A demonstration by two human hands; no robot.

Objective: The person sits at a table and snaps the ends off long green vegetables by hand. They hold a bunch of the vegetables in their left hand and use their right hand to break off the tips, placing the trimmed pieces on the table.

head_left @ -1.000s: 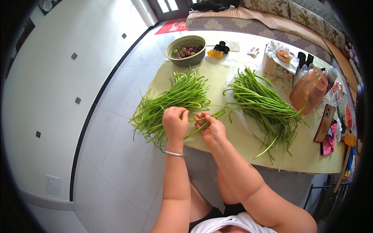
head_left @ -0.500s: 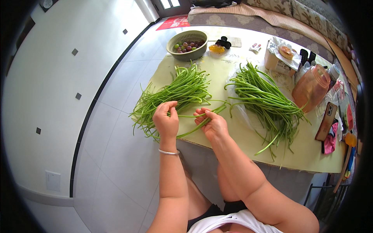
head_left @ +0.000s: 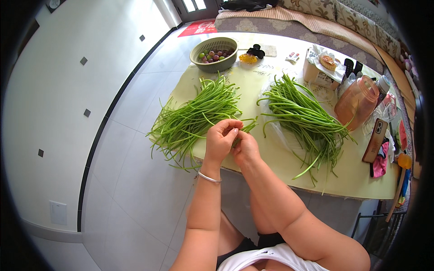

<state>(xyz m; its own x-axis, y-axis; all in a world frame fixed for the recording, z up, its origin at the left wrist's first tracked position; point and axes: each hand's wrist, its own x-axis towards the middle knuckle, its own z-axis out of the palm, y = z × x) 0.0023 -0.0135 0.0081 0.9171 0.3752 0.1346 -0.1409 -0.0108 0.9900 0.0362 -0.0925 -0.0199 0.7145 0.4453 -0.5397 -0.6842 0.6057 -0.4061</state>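
From my remote view, the left hand (head_left: 220,139) and right hand (head_left: 244,148) meet at the table (head_left: 253,81) edge, fingers pinched on one green stalk (head_left: 246,127) between two stalk piles, seemingly mid-trimming; snapping it cleanly needs firm grip.

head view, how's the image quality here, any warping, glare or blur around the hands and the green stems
Head view: strong fisheye warp, the pale yellow table's edge and the floor's dark line bow, with black corners; bright daylight washes out the white tiled floor and far tabletop; left hand, right hand and the left pile of long green stems look sharp, with soft shadows only.
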